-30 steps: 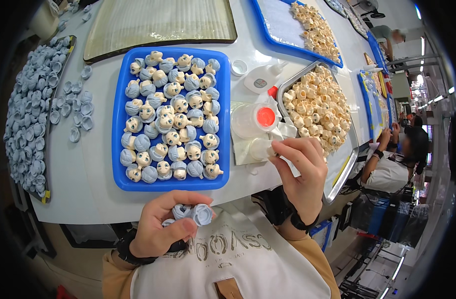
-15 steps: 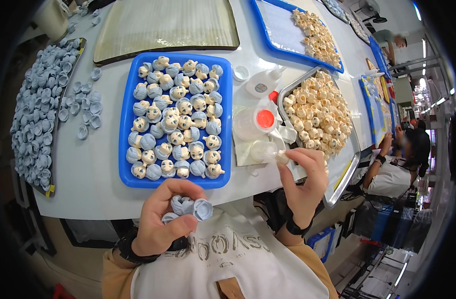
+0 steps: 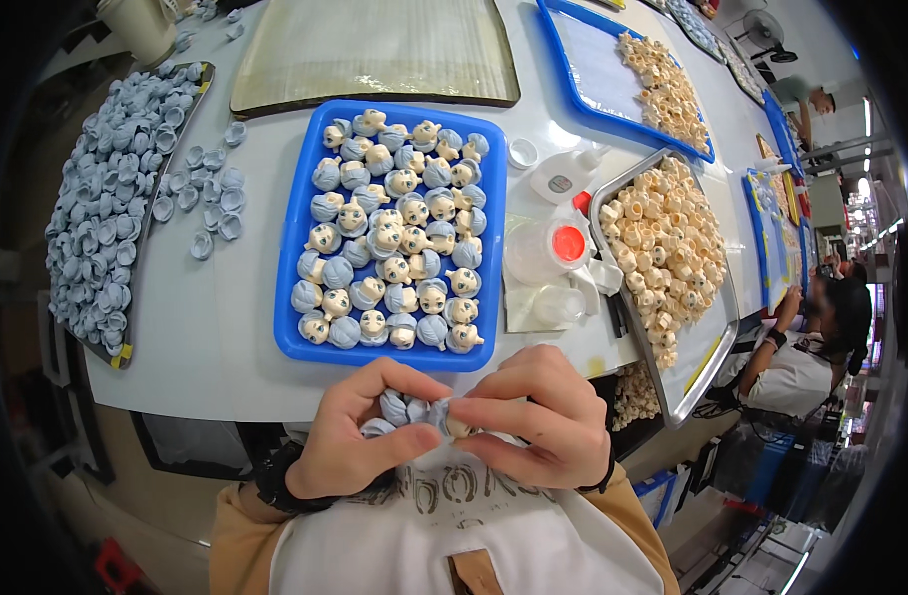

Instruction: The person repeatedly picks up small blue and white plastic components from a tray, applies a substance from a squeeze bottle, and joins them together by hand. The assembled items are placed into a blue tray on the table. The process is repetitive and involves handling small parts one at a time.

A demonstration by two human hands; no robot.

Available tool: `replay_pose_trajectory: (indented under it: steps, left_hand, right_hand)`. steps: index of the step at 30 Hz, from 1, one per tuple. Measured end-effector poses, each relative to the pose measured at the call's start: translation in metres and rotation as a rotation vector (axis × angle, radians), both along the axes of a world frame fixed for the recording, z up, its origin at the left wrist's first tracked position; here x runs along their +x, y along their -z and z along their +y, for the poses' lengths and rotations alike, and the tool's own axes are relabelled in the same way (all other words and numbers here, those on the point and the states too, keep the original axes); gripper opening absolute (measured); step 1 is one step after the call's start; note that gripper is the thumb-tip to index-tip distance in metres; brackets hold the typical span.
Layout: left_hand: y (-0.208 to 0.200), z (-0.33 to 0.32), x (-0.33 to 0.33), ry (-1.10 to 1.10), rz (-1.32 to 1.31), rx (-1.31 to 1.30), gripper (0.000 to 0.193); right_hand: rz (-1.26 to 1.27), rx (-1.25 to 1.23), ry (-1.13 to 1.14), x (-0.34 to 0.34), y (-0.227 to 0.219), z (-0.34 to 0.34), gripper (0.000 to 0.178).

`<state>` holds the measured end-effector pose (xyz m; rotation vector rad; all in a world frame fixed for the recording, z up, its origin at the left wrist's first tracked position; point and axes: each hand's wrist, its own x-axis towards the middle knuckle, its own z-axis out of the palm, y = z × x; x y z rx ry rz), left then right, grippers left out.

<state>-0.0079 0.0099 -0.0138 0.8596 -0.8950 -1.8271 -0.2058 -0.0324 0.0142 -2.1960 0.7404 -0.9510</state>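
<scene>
My left hand (image 3: 350,436) is closed around several light-blue doll hair pieces (image 3: 399,405). From the right, my right hand (image 3: 543,416) pinches a small cream doll face piece (image 3: 458,428), mostly covered by fingers. It meets the foremost hair piece at my left fingertips, in front of my apron; how far they fit together is hidden. Just beyond my hands lies a blue tray (image 3: 287,288) holding rows of joined doll heads (image 3: 385,233) with painted faces and blue hair.
Loose hair pieces (image 3: 211,188) lie beside a heaped tray (image 3: 126,198) on the left. Right of the blue tray stand a white bottle (image 3: 568,177), a jar with a red opening (image 3: 533,253) and a clear cup (image 3: 558,305). A metal tray (image 3: 717,362) holds cream pieces; another person (image 3: 796,357) sits farther right.
My right hand has moved left from the clear cup, bringing the cream face piece to the hair pieces in my left hand. The view has shifted slightly left.
</scene>
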Motion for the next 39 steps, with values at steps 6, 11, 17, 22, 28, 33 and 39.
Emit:
replay_pose_trajectory:
  steps: [6, 11, 17, 22, 28, 33, 39]
  left_hand:
    - [-0.002, -0.001, 0.01, 0.154, 0.163, 0.149, 0.028]
    - [-0.015, -0.003, -0.001, 0.061, 0.121, 0.211, 0.028]
    - [-0.01, -0.012, 0.013, 0.451, -0.007, 0.179, 0.028]
    - [-0.025, -0.018, 0.024, 0.407, -0.377, -0.134, 0.027]
    - [-0.067, -0.112, 0.046, 0.031, -1.228, -0.478, 0.024]
    - [-0.005, -0.175, 0.082, -0.016, -1.637, -0.792, 0.024]
    - [-0.065, -0.11, 0.037, 0.022, -1.082, -0.505, 0.02]
  right_hand:
    - [0.043, -0.1, 0.057, 0.011, -0.005, 0.004, 0.048]
    - [0.088, -0.224, 0.13, 0.018, 0.011, 0.004, 0.043]
    - [0.072, -0.247, 0.065, 0.014, 0.011, 0.009, 0.037]
    - [0.005, -0.286, -0.065, 0.015, 0.026, 0.005, 0.059]
    - [-0.306, 0.022, 0.417, -0.039, 0.032, 0.021, 0.101]
    - [-0.25, -0.128, 0.864, -0.093, 0.023, 0.033, 0.069]
    - [0.63, 0.205, 1.208, -0.2, 0.014, 0.054, 0.036]
